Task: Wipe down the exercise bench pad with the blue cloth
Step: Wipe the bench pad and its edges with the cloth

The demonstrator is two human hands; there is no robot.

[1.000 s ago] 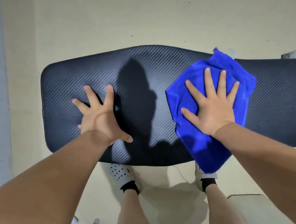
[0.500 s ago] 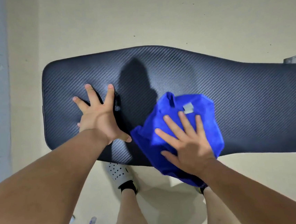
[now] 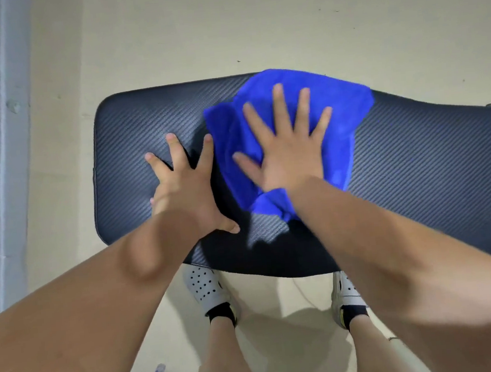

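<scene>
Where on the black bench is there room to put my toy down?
Bare: the long bench pad stretch right of the blue cloth, and a smaller strip between the left hand and the pad's rounded end. Crowded: the middle, where the right hand presses the cloth.

Bright, even light. Right hand [image 3: 287, 154] motion-blurred. Soft shadows on floor [image 3: 281, 326] at 6 o'clock; wide-angle stretch at edges.

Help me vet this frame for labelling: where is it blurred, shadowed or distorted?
Head view: the right hand on the blue cloth is motion-blurred, the left hand sharper. Head view: dark shadows lie on the bench pad along its near edge, a soft sheen at its left end. Head view: the wide lens swells the near forearms.
</scene>
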